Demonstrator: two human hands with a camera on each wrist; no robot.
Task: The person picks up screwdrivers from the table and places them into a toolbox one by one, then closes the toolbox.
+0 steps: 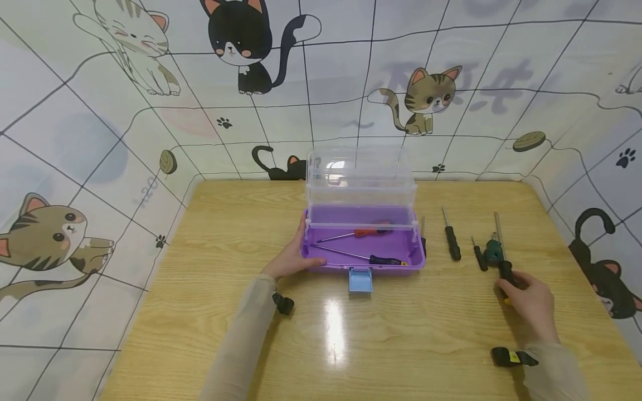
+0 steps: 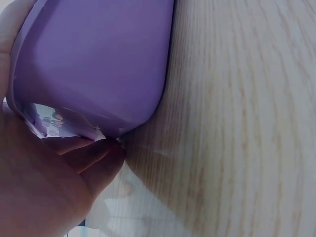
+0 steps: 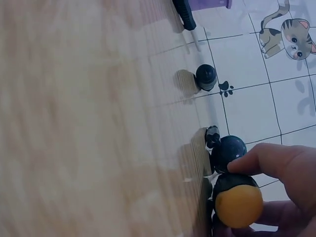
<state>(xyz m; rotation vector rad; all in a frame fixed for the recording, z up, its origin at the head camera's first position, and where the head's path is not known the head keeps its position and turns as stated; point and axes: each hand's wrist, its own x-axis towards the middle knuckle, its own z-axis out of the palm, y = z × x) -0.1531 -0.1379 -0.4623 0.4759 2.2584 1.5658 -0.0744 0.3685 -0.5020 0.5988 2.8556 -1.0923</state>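
My left hand (image 1: 290,260) grips the left end of a purple toolbox (image 1: 362,215), thumb over the front rim and fingers around the end wall (image 2: 98,54). The toolbox's clear lid (image 1: 361,172) stands raised at the back, and a light blue latch (image 1: 360,282) hangs at the front. Inside lie a red-handled screwdriver (image 1: 370,231) and a black-handled screwdriver (image 1: 385,260). At the right, my right hand (image 1: 534,303) pinches the black handle of a long screwdriver (image 1: 505,272), its shaft pointing away from me. The yellow handle end (image 3: 239,206) shows in the right wrist view.
Left of the held screwdriver lie a stubby dark green screwdriver (image 1: 494,253), a small black screwdriver (image 1: 480,258) and a larger black one (image 1: 453,245). Another screwdriver (image 1: 423,245) lies close against the toolbox's right end. Cat-patterned walls (image 1: 341,83) border the wooden table (image 1: 411,340).
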